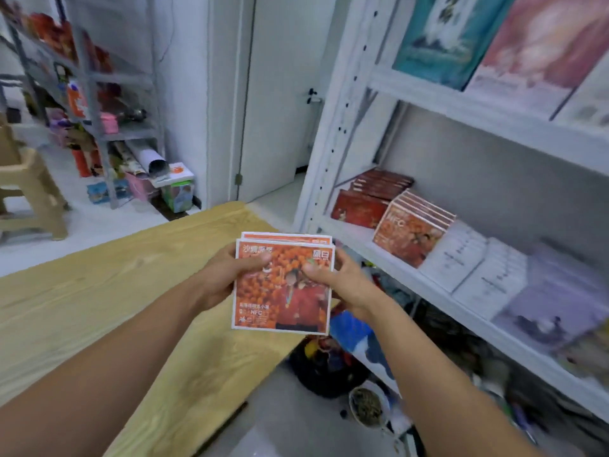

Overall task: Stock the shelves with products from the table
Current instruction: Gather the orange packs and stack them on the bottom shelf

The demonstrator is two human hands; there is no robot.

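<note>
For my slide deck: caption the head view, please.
Left hand and right hand hold orange packs near the white shelf.

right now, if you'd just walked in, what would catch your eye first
The stack of orange packs grabs attention first, held in the centre of the frame between the left hand and right hand, over the edge of the wooden table. Next comes the matching row of orange packs standing on the white shelf to the right, beside dark red boxes.
</note>
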